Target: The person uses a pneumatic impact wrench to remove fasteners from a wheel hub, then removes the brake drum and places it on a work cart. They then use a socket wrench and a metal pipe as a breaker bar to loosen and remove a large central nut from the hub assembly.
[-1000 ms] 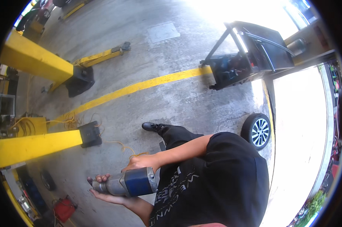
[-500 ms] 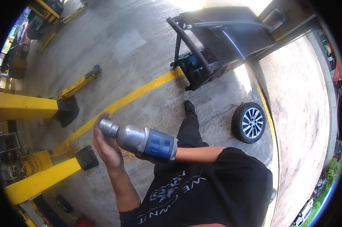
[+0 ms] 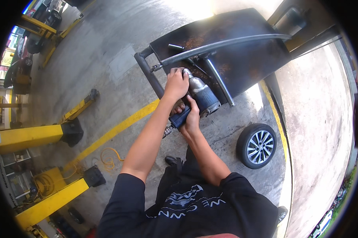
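Power wrench (image 3: 206, 97), with a blue body and a bare metal front, is held up ahead of the person's black shirt (image 3: 191, 216), its nose toward the far side and its wide end toward the near right. The hands are both grasping it: the right hand (image 3: 191, 117) is wrapped around the dark handle, thumb up against the body, and the left hand (image 3: 177, 85) is curled over the nose, beside a shiny metal end piece (image 3: 188, 73). A metal fitting (image 3: 167, 131) sticks out of the handle's foot. Below, a dark shoe (image 3: 171, 160) shows on the concrete floor.

To the right, a car wheel (image 3: 256, 145) with silver spokes lies on the floor, near a yellow edge line. Just beyond the wrench is a dark, rust-stained worktop (image 3: 258, 59); whether the tool touches it cannot be told. Over it run a long curved metal bar (image 3: 234, 41) and a shorter straight bar (image 3: 220, 82), and a metal tube (image 3: 176, 47) lies near its left edge.

On the left, an orange hose (image 3: 111, 160) loops on the floor near two yellow posts (image 3: 28, 139). Farther off, at the far left, stand parked vehicles (image 3: 27, 55).
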Tool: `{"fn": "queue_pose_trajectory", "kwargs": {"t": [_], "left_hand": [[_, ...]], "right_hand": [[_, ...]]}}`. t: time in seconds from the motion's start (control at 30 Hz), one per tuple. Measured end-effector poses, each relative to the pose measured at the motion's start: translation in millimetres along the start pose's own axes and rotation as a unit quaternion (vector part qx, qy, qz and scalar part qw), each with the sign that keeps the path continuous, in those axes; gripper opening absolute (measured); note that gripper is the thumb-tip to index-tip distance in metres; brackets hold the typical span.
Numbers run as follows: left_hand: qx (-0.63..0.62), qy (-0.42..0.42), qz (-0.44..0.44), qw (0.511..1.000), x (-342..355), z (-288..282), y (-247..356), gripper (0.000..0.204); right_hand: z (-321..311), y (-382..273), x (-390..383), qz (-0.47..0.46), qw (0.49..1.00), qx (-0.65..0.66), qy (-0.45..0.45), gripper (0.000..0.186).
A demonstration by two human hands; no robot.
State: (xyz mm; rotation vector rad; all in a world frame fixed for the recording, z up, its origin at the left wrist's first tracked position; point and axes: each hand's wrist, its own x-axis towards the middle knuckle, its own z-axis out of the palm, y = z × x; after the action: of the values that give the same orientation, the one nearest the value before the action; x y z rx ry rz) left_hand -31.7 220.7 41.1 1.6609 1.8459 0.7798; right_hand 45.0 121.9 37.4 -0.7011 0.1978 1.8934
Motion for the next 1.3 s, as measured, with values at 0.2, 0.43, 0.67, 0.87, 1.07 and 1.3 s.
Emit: {"fn": "queue_pose_trajectory", "kwargs": {"t": [0.2,0.43,0.67,0.87,1.07,1.3], "left_hand": [[0.165,-0.129,-0.061,0.976,44,35,5,0.044],[0.227,-0.186,0.000,0.956,30,25,11,0.047],[0.156,-0.132,0.114,0.972,-42,-45,34,0.045],[-0.012,0.022,0.030,0.999,-157,-103,-8,0.042],[0.024,0.246,-0.039,0.968,-315,-121,-38,0.032],[0.228,0.658,-0.285,0.659,-614,-150,112,0.034]], "right_hand": [[-15,-43,60,0.025,0.999,0.042,0.016,0.031],[-29,-41,67,0.011,0.997,0.023,0.069,0.027],[31,-115,-23,0.047,0.962,-0.257,0.077,0.035],[94,-56,-36,-0.201,0.816,-0.501,-0.206,0.025],[114,51,-70,-0.223,0.710,-0.553,-0.375,0.033],[92,203,-202,-0.115,0.563,-0.423,-0.700,0.036]]}}
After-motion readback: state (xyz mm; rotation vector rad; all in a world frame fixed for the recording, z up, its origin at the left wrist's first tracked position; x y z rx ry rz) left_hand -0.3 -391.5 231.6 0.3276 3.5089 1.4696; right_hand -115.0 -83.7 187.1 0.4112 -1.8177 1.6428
